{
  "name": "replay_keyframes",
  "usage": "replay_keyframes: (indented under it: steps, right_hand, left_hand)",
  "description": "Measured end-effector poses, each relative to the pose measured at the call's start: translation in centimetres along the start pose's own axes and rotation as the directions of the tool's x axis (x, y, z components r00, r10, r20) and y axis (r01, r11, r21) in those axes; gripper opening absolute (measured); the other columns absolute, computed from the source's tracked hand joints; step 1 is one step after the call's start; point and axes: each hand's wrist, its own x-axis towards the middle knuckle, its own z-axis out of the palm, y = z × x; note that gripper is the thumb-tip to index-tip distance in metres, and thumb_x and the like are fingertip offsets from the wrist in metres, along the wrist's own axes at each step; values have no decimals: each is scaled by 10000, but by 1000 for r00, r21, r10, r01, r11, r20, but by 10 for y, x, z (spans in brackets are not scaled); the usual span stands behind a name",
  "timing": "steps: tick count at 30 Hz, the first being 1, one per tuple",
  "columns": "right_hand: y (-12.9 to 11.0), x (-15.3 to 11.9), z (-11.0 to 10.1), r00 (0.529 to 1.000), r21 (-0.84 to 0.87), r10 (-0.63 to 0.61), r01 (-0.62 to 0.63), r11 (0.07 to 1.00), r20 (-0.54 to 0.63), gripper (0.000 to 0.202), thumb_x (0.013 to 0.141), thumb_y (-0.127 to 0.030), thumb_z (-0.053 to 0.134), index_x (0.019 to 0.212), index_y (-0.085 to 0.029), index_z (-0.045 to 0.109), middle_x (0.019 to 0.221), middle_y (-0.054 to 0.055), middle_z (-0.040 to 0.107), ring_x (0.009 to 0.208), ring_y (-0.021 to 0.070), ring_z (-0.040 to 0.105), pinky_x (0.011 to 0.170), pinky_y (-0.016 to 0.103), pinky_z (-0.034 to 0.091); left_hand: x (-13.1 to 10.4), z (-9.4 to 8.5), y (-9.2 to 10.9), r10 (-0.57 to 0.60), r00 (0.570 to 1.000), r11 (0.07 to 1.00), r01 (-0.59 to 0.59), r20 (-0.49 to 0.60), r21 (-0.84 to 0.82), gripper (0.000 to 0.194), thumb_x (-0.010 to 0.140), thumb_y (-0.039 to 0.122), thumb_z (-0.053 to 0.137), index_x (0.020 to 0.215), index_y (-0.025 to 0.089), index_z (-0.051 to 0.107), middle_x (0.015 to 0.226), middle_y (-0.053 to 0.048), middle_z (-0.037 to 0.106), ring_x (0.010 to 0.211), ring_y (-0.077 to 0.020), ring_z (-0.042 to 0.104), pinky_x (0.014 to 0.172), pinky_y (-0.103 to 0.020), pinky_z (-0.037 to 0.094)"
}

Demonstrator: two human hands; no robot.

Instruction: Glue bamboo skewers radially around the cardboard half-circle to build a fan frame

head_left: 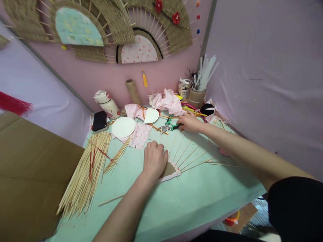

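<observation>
A half-round brown piece [167, 170] edged in pink dotted cloth lies on the green table, with thin sticks [188, 155] fanning out from it. My left hand [154, 158] rests on its left part with fingers bent together, hiding what is under them. At the back, my right hand [189, 122] is on the black handle of green-and-black pliers [167, 128], fingers curled over it. The jaws of the pliers point left.
Left of my hands lie a big bundle of sticks [84, 174], a smaller bundle [118, 156], a white disc [123, 127] and a phone [99, 121]. Behind stand a bottle [108, 105], a twine spool [133, 92] and a holder [197, 97] of white strips.
</observation>
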Motion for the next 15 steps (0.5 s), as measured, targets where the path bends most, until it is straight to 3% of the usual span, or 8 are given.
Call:
replay_keyframes:
  steps: [15]
  right_hand:
    - [-5, -1, -1, 1000, 29, -8, 8, 1000, 5, 137, 856, -229, 605, 927, -218, 721, 1012, 64, 714, 1064, 274, 523, 924, 417, 236]
  left_hand:
    - [0, 2, -4, 7, 1000, 1000, -7, -2, -10, 232, 921, 280, 516, 972, 164, 710, 916, -102, 567, 961, -288, 507, 854, -396, 422]
